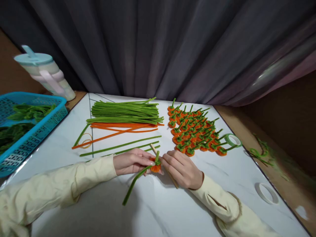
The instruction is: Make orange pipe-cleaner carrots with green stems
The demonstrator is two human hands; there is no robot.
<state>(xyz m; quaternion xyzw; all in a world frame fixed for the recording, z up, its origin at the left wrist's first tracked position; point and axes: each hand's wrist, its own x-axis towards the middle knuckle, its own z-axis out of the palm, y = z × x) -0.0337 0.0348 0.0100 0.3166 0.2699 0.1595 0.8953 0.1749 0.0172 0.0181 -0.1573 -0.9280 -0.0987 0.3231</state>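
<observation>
Pinching a small orange-and-green pumpkin shape (155, 168) in the left hand (134, 161), just below the centre of the frame.
Clasping a thin wooden stick (153, 149) in the curled fingers of the right hand (181, 169), close beside the pumpkin shape, with a bent green strand (130, 189) trailing toward the lower left. Working above a white surface (172, 210), with a bundle of green stems (125, 112) and some orange stems (123, 126) left of centre, clustered orange-and-green pieces (190, 131) right of centre, and a blue basket (46, 126) at the left edge.
</observation>
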